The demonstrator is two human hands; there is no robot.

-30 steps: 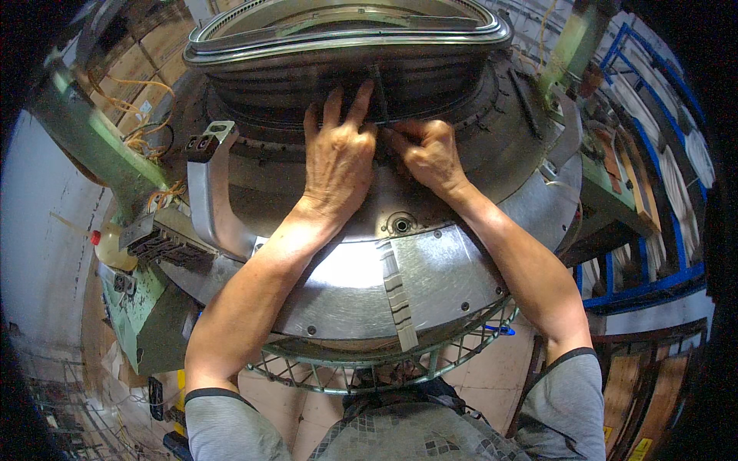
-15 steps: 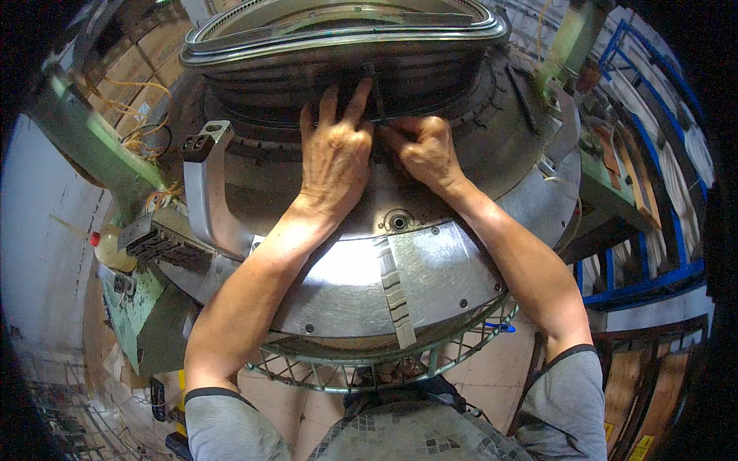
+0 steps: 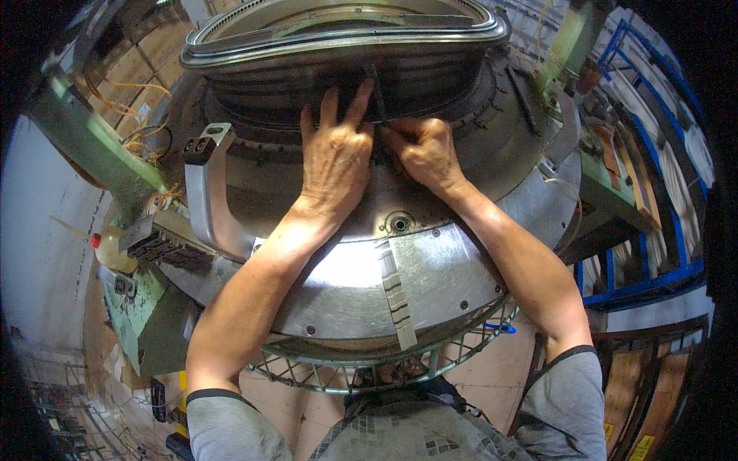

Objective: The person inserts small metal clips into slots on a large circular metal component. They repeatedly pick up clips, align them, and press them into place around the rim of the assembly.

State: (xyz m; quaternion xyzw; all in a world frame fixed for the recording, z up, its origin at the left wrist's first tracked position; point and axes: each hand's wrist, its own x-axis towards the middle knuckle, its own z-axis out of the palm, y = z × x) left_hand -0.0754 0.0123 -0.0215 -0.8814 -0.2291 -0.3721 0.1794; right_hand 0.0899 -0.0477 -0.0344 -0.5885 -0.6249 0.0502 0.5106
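Note:
In front of me a large round machine with a dark metal cylinder carries a bright ring at its top. My left hand rests against the cylinder's lower wall with its fingers stretched upward and apart; its thumb is hidden. The index fingertip lies beside a narrow upright slot or strip in the wall. Just right of that strip's lower end, my right hand is closed, thumb and bent fingers together at the cylinder's base. Whatever it pinches is too small or hidden to name.
A curved metal handle stands at the left of the polished plate, which bears a striped fabric strip. Green frame legs flank the machine. Blue racking is at the right. A green lattice ring runs below the plate.

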